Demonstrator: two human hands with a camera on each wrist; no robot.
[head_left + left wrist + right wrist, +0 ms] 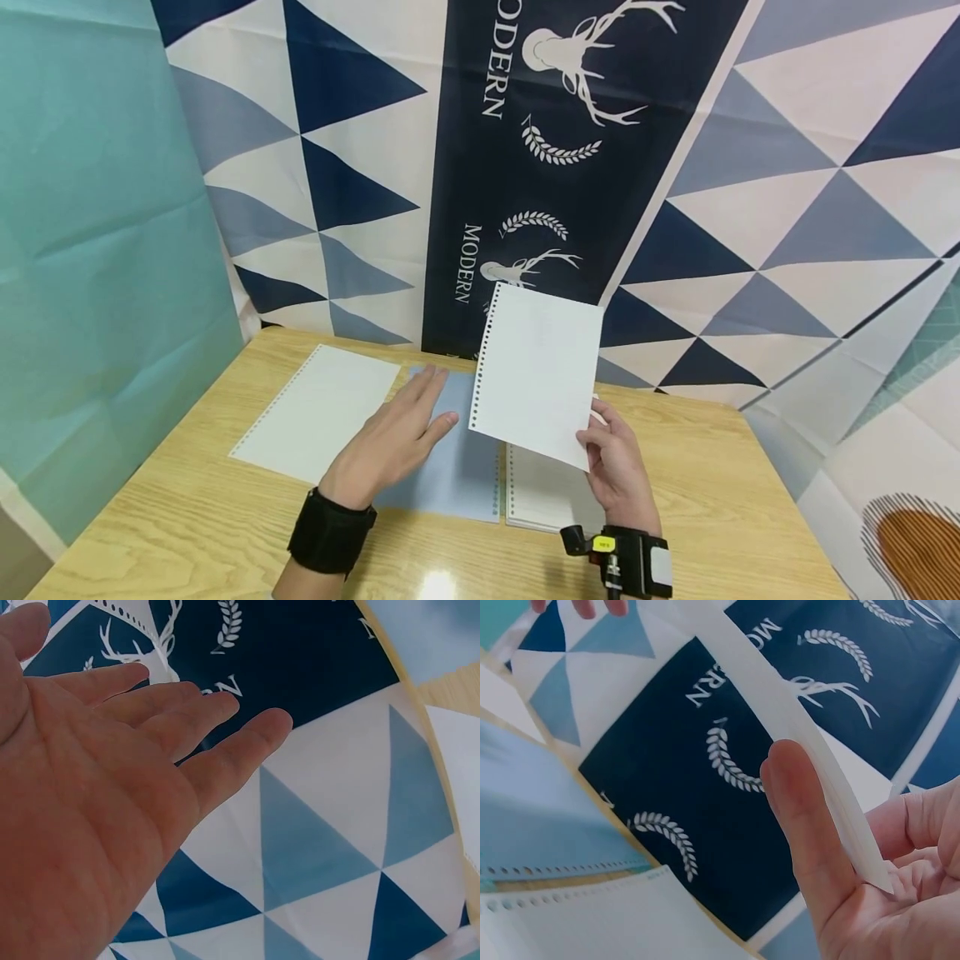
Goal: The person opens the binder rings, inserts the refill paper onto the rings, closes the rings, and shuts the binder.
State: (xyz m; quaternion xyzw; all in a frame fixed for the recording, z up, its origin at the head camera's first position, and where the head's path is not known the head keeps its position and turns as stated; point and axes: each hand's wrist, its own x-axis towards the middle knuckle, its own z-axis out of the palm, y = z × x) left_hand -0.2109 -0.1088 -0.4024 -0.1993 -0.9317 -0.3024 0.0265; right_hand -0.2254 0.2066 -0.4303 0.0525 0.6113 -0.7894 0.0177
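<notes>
Pinched between the thumb and fingers of the person's right hand [618,467], a white rectangular paper sheet with a hole-punched edge [540,375] is held up over a stack of white punched paper [551,492]. From where I stand, the left hand [393,442] hangs straight-fingered over a light-blue punched sheet [461,475] on the pale wooden table [712,483].

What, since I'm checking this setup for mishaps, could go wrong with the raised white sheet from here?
The right hand grips the raised sheet near one lower corner while the left hand is open and off it, so it might sag or slip.

The blue sheet and the white paper beside it lie close together on the table, so the raised sheet could land across both.
</notes>
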